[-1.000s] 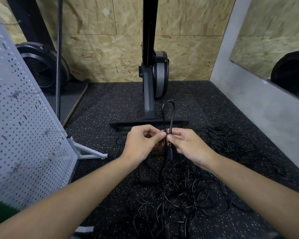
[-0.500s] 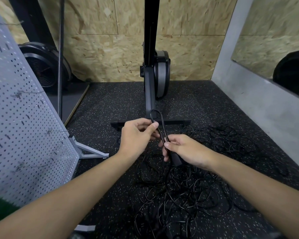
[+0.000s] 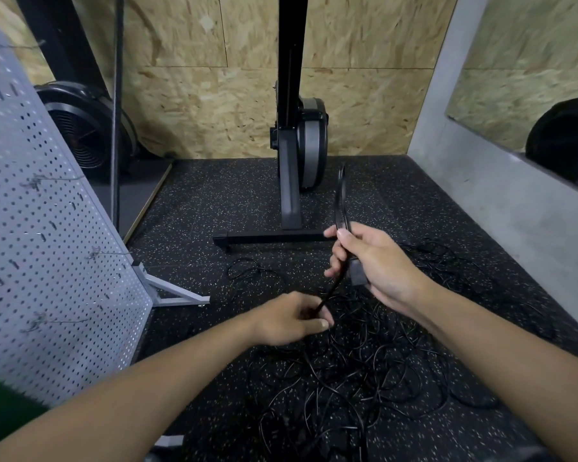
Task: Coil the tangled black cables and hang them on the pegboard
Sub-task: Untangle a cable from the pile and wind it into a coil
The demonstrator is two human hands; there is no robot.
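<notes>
Gripping one cable loop (image 3: 341,201) in right hand (image 3: 374,261), pinching its tail with left hand (image 3: 291,320). One tangle (image 3: 364,388) below.

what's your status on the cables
Right hand grips folded cable loop; left hand pinches same cable lower down. Tangled pile on floor, uncoiled. Pegboard hooks bare. Nothing in the way.

The pegboard (image 3: 47,261) stands left; cables (image 3: 364,378) lie on the floor (image 3: 197,195) before the machine (image 3: 291,145).
</notes>
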